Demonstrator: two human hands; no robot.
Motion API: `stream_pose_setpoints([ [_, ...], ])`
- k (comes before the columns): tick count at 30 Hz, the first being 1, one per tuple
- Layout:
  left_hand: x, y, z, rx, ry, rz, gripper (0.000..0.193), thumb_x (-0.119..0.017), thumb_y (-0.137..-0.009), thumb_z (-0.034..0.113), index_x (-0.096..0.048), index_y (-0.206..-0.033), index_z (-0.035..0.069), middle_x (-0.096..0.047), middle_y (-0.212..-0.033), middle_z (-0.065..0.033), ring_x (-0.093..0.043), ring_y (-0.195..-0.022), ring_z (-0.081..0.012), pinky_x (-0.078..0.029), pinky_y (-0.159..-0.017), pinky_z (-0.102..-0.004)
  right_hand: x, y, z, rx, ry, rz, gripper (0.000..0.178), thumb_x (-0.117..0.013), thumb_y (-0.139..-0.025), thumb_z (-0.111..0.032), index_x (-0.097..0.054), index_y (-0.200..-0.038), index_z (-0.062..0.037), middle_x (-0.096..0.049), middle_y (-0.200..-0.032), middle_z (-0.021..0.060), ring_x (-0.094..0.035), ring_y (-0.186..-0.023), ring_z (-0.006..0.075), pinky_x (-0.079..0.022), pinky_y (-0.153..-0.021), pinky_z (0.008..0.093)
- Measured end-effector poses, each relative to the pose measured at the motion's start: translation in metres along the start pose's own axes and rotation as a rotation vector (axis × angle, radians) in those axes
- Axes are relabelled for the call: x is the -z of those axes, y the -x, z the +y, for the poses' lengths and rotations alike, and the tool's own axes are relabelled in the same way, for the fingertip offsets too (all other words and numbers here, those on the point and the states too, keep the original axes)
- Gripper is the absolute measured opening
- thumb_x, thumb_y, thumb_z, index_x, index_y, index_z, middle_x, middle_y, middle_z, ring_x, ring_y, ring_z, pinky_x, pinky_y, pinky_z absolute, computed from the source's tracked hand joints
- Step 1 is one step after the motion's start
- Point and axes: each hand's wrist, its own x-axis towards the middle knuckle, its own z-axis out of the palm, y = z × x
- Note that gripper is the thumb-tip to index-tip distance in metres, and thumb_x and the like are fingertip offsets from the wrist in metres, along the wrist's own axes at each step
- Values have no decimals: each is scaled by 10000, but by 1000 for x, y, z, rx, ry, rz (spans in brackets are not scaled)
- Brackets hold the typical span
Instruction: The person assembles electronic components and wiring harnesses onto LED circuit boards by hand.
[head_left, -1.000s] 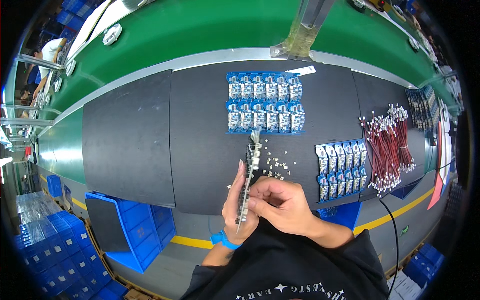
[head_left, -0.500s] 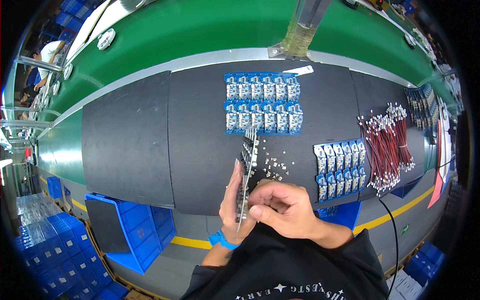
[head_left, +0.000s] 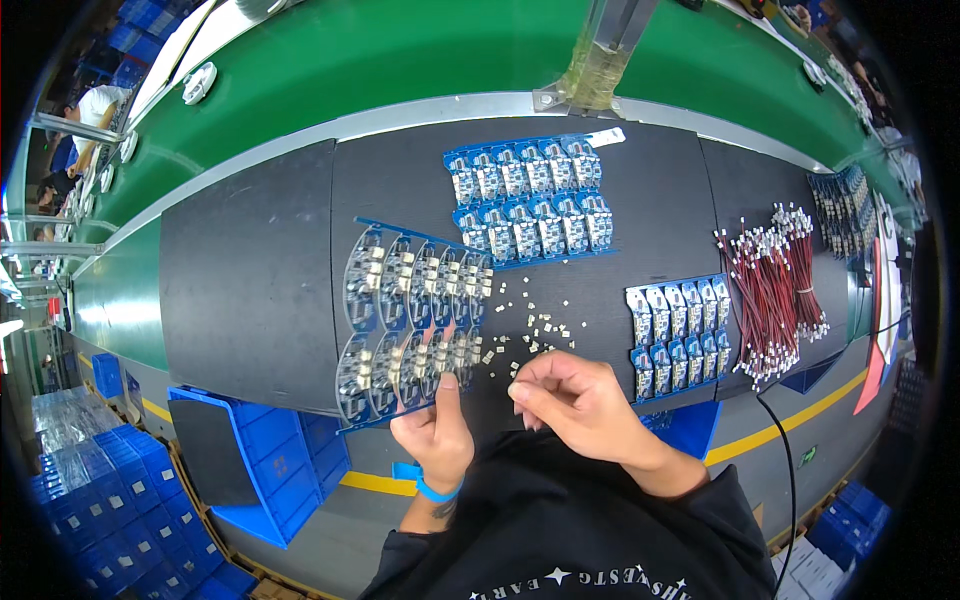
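Note:
A panel of blue circuit boards [head_left: 412,310], lined with small white connectors, is in my left hand [head_left: 437,442]. My thumb lies over its near edge and the fingers run beneath it. The panel is raised above the black mat, its component side showing. To the right of it, close to my body, my right hand [head_left: 575,408] has thumb and fingertips pinched together; whatever may be between them is too small to make out. Loose small white connectors [head_left: 540,330] lie scattered on the mat just beyond that hand.
Another panel of boards [head_left: 528,200] rests at the back of the black mat [head_left: 250,270]. One more panel [head_left: 680,340] sits at right, beside bundled red wires with white plugs [head_left: 770,290]. More boards [head_left: 845,215] stand far right. A blue bin [head_left: 270,460] is below the left edge.
My left hand has turned the panel from edge-on to face up and swung it left. The right hand has come away from it. The back panel now sits slightly askew.

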Motion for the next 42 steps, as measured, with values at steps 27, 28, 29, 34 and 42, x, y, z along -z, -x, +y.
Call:
stream_pose_setpoints([
  [27,-7,18,-14,-454,-293,-83,318,-491,-829,-87,-409,-1136,-68,-548,-1077,-207,-568,-952,-251,-453,-833,-334,-20,-23,18,232,-129,60,157,-597,-813,9,-508,-942,23,-596,-816,48,-573,-747,59,-472,-641,191],
  [28,-7,18,-14,-459,-300,-93,324,-488,-831,-89,-396,-1140,-66,-542,-1086,-212,-566,-959,-262,-452,-841,-349,-20,-22,18,215,-113,45,163,-590,-820,3,-499,-953,22,-594,-812,47,-566,-737,57,-468,-627,193],
  [29,-4,19,-18,-455,-310,-106,330,-481,-831,-96,-380,-1143,-60,-529,-1106,-230,-559,-986,-295,-451,-852,-380,-20,-21,17,215,-113,44,163,-590,-820,3,-499,-953,22,-594,-812,47,-566,-737,57,-468,-627,193],
  [34,-1,17,-20,-426,-358,-156,338,-476,-829,-103,-376,-1147,-53,-517,-1122,-255,-544,-1025,-336,-432,-888,-404,-18,-19,16,173,142,11,169,-549,-835,40,-433,-956,20,-577,-847,77,-577,-780,104,-482,-630,216],
  [42,-2,14,-23,-431,-330,-8,293,-494,-829,-84,-431,-1115,-76,-555,-1074,-202,-563,-976,-252,-438,-857,-333,-22,-30,15,246,85,1,217,-577,-813,47,-466,-999,29,-580,-854,64,-576,-781,95,-480,-696,225],
])
